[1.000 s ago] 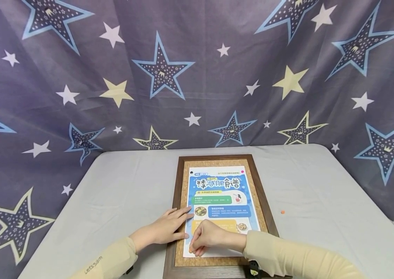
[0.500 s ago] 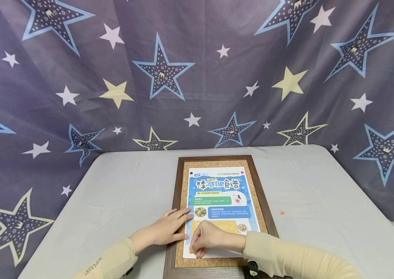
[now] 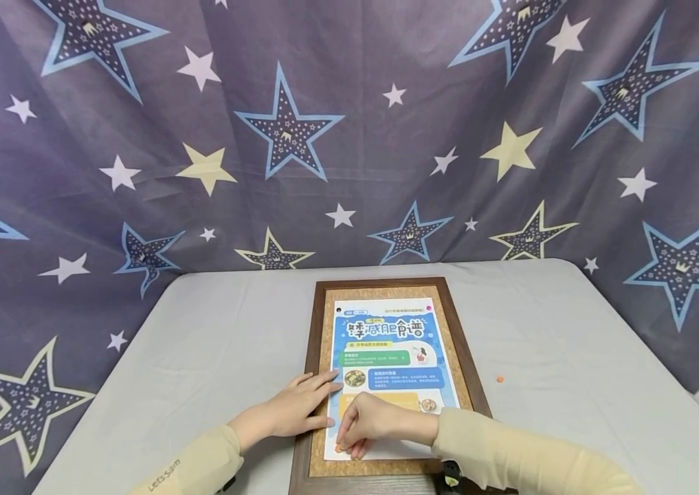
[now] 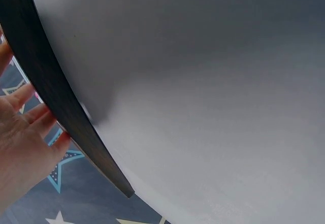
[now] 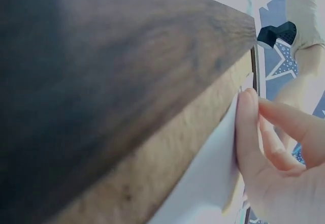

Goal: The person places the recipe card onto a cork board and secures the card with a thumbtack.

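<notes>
A printed poster [image 3: 394, 328] lies on a cork board [image 3: 349, 467] with a dark wooden frame [image 3: 314, 344]. At the poster's lower left corner, my right hand [image 3: 369, 421] pinches a small orange thumbtack [image 3: 339, 449] against the paper. The right wrist view shows that hand [image 5: 277, 153] with thumb and finger together at the paper corner; they hide the tack there. My left hand [image 3: 293, 405] lies across the frame's left side with spread, fairly straight fingers, its fingertips on the poster's left edge. In the left wrist view the frame partly covers that hand [image 4: 28, 137].
A black tack [image 3: 339, 310] and a pink tack [image 3: 428, 308] sit at the poster's top corners. Another small orange piece [image 3: 500, 379] lies on the grey tablecloth [image 3: 547, 330] right of the board. A star-patterned curtain [image 3: 349, 137] hangs behind the table.
Both hands stay in nearly the same places, the right one still at the lower left corner. The whole head view has shifted slightly, with the scene a few pixels lower.
</notes>
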{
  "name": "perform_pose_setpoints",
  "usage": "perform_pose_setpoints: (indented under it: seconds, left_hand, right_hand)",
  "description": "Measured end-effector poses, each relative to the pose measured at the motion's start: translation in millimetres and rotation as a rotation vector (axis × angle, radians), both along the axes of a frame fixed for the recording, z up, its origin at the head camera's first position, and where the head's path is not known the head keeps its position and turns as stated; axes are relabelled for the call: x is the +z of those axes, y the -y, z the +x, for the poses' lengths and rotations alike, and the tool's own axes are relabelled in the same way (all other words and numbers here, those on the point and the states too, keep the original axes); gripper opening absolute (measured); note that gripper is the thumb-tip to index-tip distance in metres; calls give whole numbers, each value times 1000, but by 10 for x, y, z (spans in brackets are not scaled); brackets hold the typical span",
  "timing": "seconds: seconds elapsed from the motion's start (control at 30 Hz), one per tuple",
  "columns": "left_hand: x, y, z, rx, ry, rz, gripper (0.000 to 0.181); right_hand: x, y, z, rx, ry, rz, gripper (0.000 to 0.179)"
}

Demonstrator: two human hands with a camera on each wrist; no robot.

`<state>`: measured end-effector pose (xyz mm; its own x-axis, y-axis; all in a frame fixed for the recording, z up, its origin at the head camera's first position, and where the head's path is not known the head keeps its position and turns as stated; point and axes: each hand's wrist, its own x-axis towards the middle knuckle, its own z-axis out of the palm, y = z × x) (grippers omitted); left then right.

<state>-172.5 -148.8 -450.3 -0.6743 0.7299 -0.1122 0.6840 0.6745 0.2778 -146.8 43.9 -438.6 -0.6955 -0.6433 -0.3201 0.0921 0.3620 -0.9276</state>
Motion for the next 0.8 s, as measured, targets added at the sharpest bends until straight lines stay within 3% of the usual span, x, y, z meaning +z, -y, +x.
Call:
perform_pose_setpoints:
  seconds: [0.43, 0.8]
  left_hand:
    - [20, -6, 9, 5, -15, -4, 59]
    - [22, -6, 12, 9, 2, -14, 61]
  right_hand:
    - [56, -157, -35, 32, -16, 23, 5]
    - [76, -360, -85, 95, -115, -12, 10]
